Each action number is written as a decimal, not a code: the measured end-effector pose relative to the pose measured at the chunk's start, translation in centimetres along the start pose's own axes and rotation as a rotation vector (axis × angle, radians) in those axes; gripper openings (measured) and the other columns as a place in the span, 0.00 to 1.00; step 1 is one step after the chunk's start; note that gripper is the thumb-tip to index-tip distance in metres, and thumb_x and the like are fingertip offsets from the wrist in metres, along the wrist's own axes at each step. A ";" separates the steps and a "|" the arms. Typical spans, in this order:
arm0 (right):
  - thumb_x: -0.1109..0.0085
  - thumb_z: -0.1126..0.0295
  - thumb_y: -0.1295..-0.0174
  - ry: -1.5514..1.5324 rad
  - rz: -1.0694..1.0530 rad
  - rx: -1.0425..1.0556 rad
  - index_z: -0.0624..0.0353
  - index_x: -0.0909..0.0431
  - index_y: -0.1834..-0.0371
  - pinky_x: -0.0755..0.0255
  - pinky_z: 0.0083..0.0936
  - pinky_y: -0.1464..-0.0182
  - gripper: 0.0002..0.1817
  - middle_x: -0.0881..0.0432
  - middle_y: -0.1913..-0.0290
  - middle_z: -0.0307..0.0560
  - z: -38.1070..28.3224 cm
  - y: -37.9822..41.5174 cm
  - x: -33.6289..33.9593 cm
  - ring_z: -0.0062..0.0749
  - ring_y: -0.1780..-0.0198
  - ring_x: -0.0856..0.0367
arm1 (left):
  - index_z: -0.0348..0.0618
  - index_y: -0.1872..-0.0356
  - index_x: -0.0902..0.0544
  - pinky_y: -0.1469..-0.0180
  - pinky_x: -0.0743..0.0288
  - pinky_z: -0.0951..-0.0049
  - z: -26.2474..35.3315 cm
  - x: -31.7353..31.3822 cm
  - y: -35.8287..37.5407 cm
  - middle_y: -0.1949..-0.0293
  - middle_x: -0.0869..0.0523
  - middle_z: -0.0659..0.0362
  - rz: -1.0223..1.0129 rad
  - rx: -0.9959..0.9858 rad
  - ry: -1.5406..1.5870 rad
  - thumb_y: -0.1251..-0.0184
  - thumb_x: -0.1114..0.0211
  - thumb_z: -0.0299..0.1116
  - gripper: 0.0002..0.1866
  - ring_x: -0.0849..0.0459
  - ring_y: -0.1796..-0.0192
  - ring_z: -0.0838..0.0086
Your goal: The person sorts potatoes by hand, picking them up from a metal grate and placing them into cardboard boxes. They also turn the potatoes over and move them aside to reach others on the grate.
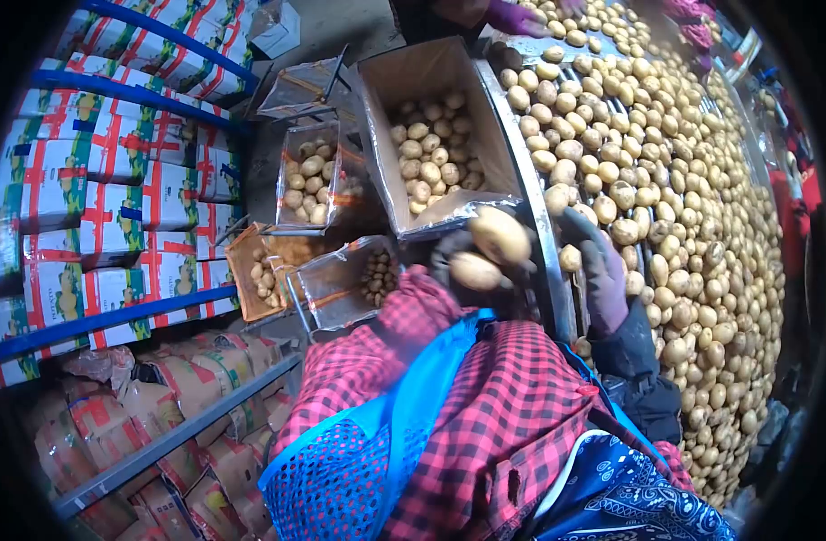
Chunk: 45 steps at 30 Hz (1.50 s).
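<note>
Two potatoes (500, 236) rest in my left hand (442, 256), whose dark glove shows at their edges, just below the large carton (508, 206). My right hand (605, 275), in a grey and purple glove, lies at the near left edge of the potato-covered sorting table (539, 203). Its fingers are stretched out beside loose potatoes (622, 232), and a small potato (570, 259) is close to its palm side. The large lined carton holds many potatoes (431, 149).
Smaller lined boxes with potatoes (309, 180) stand left of the large carton. Stacked printed cartons (115, 207) and a blue rack rail (115, 320) are at the left. Purple-gloved hands of a co-worker (518, 18) and pink sleeves or gloves (695, 34) show at the top.
</note>
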State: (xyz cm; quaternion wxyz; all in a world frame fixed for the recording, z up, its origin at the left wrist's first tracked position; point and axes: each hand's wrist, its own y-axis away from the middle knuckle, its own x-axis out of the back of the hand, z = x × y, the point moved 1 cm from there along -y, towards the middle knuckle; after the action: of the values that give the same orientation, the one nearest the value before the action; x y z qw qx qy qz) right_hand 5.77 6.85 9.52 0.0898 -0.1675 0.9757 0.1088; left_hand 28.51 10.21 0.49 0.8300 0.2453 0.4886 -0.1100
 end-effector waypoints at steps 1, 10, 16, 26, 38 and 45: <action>0.54 0.63 0.23 0.113 0.052 0.088 0.68 0.33 0.30 0.34 0.30 0.31 0.25 0.24 0.35 0.52 1.4 0.4 1.7 0.34 0.34 0.26 | 0.37 0.35 0.27 0.38 0.22 0.58 2.4 1.4 1.1 0.41 0.19 0.48 0.073 -0.065 -0.036 0.38 0.34 0.23 0.28 0.18 0.40 0.61; 0.47 0.59 0.25 0.383 1.048 0.121 0.68 0.24 0.37 0.32 0.29 0.32 0.23 0.19 0.41 0.48 2.3 19.9 18.0 0.30 0.39 0.23 | 0.34 0.34 0.29 0.38 0.25 0.64 25.5 16.8 5.5 0.43 0.19 0.50 0.959 -0.683 -0.779 0.29 0.43 0.32 0.24 0.18 0.45 0.63; 0.48 0.66 0.25 0.235 1.344 0.191 0.71 0.30 0.34 0.35 0.30 0.29 0.23 0.25 0.35 0.53 8.1 30.4 19.4 0.34 0.34 0.27 | 0.38 0.29 0.31 0.30 0.35 0.64 17.5 10.3 -8.2 0.34 0.26 0.49 0.305 -0.665 -1.518 0.28 0.42 0.36 0.28 0.28 0.32 0.60; 0.27 0.57 0.47 1.358 1.077 -0.228 0.58 0.30 0.32 0.33 0.45 0.36 0.39 0.25 0.40 0.60 6.3 18.3 18.3 0.55 0.38 0.27 | 0.48 0.33 0.26 0.30 0.39 0.47 -19.6 -13.9 -12.4 0.32 0.29 0.45 -1.195 -0.340 -2.007 0.36 0.37 0.54 0.33 0.32 0.32 0.46; 0.32 0.50 0.40 0.598 0.492 -0.027 0.55 0.30 0.30 0.33 0.37 0.32 0.37 0.23 0.36 0.54 -0.7 15.5 16.7 0.45 0.35 0.25 | 0.43 0.26 0.37 0.41 0.22 0.59 -15.7 -16.2 -13.5 0.35 0.24 0.47 -0.263 1.056 -0.078 0.24 0.48 0.57 0.36 0.21 0.38 0.56; 0.33 0.52 0.43 1.781 0.899 -0.773 0.54 0.29 0.36 0.25 0.46 0.43 0.34 0.22 0.46 0.55 -1.2 15.2 32.9 0.52 0.42 0.24 | 0.38 0.28 0.35 0.39 0.24 0.54 -13.0 -15.7 -12.8 0.30 0.29 0.47 -0.153 1.023 0.263 0.27 0.45 0.44 0.32 0.22 0.37 0.54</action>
State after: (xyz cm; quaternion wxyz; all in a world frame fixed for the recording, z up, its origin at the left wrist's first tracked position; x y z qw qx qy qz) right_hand -30.19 10.45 6.52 -0.7623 0.1714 0.5616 0.2723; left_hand 5.37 5.06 5.02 0.5258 0.5941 0.4888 -0.3628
